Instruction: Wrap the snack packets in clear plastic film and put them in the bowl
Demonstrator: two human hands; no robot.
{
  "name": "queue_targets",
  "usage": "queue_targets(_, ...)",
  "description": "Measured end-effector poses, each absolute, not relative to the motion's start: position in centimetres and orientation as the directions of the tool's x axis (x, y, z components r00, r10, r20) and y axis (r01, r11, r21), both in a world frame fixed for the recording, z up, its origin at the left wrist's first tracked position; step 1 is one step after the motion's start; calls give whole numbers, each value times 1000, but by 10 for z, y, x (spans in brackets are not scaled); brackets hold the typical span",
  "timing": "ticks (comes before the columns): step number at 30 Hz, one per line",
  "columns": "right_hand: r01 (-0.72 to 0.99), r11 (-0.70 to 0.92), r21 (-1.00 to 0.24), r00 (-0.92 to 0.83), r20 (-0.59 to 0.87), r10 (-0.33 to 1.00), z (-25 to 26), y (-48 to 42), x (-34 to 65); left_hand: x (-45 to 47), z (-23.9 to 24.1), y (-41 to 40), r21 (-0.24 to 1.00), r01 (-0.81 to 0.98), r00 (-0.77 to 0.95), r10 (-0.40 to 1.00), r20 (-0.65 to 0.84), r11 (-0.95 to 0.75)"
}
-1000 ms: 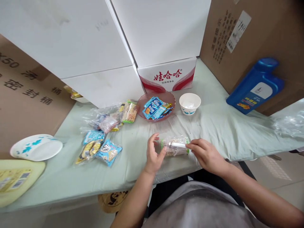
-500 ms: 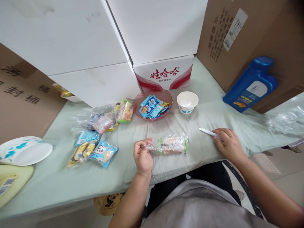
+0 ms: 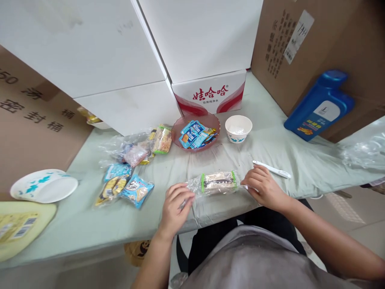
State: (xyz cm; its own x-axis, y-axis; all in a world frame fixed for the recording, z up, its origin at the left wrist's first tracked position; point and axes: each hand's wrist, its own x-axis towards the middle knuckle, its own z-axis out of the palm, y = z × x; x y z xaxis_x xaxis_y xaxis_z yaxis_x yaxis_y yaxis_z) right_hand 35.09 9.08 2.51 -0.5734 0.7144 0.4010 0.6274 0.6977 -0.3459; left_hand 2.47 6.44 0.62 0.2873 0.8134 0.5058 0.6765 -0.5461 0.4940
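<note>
A blue bottle (image 3: pixel 320 106) stands close beside a tall cardboard box (image 3: pixel 339 36), whose side bears a white label (image 3: pixel 298 37) with handwriting. At the back, a white carton (image 3: pixel 207 105) with red lettering sits below a large white box (image 3: pixel 201 40). On the far left, a leaf-patterned bowl (image 3: pixel 57 190) and a pale yellow jug (image 3: pixel 45 216) (cut off by the edge of view) are near another cardboard box (image 3: pixel 27 136) printed with dark characters. Crumpled clear plastic (image 3: pixel 363 152) lies at the right. Pale green cloth (image 3: pixel 267 116) spreads underneath, and floor (image 3: pixel 369 224) shows beyond it.
</note>
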Motion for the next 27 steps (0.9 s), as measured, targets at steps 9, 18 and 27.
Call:
queue_targets(9, 527, 692, -494, -624, 328, 710, 39, 47, 393, 15, 47, 19, 452, 598, 655, 728, 201, -662)
queue_targets(18, 537, 651, -537, -722, 107, 684, 46, 62, 349, 79, 40, 55, 475, 586, 636, 736, 232, -656)
queue_targets(27, 614, 579, -537, -507, 294, 810, 3, 96, 332, 97, 20, 98, 246, 788, 544, 825, 150, -564)
